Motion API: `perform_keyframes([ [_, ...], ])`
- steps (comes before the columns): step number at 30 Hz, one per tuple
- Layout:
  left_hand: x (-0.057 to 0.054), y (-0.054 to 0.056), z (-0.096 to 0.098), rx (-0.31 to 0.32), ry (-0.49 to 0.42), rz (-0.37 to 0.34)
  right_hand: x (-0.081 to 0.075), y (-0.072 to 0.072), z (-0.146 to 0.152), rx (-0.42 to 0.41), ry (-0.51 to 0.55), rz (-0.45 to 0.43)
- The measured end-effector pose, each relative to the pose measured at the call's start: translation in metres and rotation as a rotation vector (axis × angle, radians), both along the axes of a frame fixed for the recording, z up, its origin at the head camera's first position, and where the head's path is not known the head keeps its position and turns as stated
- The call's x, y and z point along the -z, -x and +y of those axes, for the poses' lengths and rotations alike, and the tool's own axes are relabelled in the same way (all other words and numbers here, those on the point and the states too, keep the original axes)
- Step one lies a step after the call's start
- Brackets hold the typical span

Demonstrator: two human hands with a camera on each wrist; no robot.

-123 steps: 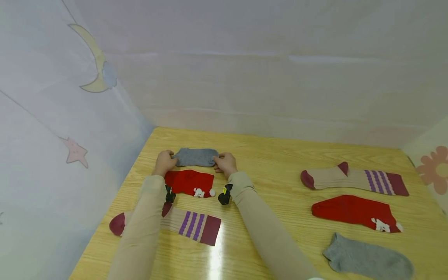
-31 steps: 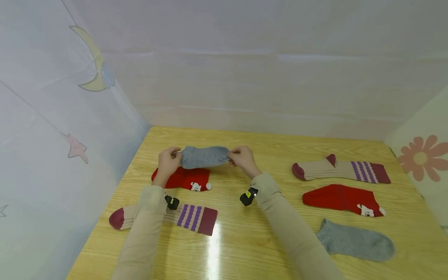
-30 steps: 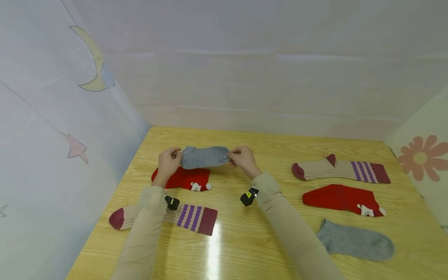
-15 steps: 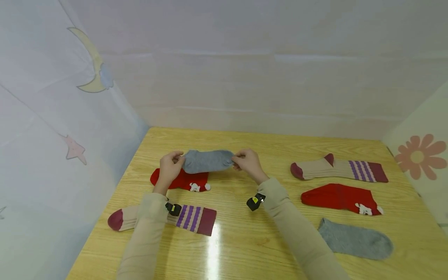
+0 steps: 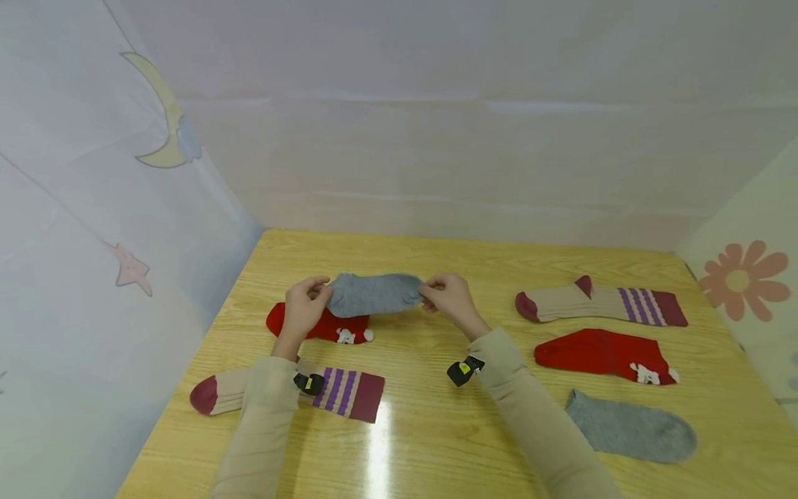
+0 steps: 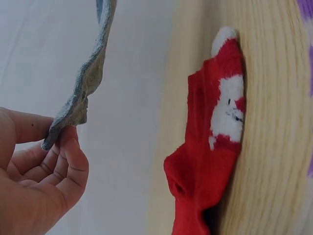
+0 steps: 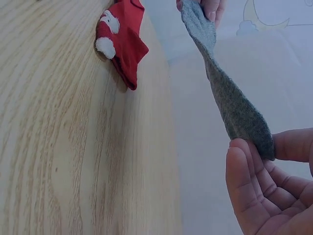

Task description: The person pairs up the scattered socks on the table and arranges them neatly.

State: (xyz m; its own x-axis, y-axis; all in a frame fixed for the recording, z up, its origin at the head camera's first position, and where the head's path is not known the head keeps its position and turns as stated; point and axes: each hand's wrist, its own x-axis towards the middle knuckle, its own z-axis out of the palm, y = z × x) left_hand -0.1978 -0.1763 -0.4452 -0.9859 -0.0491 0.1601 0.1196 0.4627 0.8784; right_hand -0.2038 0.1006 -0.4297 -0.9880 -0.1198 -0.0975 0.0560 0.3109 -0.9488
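Observation:
A short grey sock (image 5: 375,294) is stretched level between my two hands, lifted off the table. My left hand (image 5: 304,305) pinches its left end between thumb and fingers, as the left wrist view also shows for the grey sock (image 6: 80,85). At the other end, my right hand (image 5: 451,299) pinches the sock, seen edge-on in the right wrist view. Just below lies a red sock (image 5: 339,328) with a white bear patch and pompom, partly covered by the grey sock and my left hand. Nearer, a beige sock (image 5: 368,397) with purple stripes lies partly under my left forearm.
At the right of the wooden table (image 5: 436,443) lie a striped beige sock (image 5: 567,302), a red sock (image 5: 598,353) and another grey sock (image 5: 636,428), one below the other. Curtained walls stand behind and at the left. A camera sits on each wrist.
Since the earliest frame, the grey sock has been raised from the table and carried right and toward me by both hands. During the last second it drifts slightly further right and nearer.

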Motion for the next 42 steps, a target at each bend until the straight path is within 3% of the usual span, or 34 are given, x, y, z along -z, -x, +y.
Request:
perform_keyframes([
  [6, -0.003, -0.005, 0.004, 0.02, -0.02, 0.038, -0.001, -0.007, 0.007, -0.012, -0.004, 0.016],
  [14, -0.006, -0.011, 0.008, 0.034, -0.031, -0.029, -0.003, -0.015, 0.014, -0.024, 0.001, 0.032],
  [24, -0.006, -0.016, 0.012, 0.064, -0.052, 0.005, -0.03, -0.041, 0.016, -0.014, 0.032, 0.052],
  [29, -0.006, -0.019, 0.014, 0.1, -0.046, 0.034, -0.014, -0.039, 0.025, -0.005, 0.042, 0.051],
  [34, -0.008, -0.022, 0.017, 0.133, -0.05, 0.02, 0.0, -0.039, 0.032, -0.004, 0.035, 0.07],
  [42, -0.017, -0.028, 0.022, 0.173, -0.084, -0.055, -0.018, -0.053, 0.034, 0.007, 0.039, 0.054],
])
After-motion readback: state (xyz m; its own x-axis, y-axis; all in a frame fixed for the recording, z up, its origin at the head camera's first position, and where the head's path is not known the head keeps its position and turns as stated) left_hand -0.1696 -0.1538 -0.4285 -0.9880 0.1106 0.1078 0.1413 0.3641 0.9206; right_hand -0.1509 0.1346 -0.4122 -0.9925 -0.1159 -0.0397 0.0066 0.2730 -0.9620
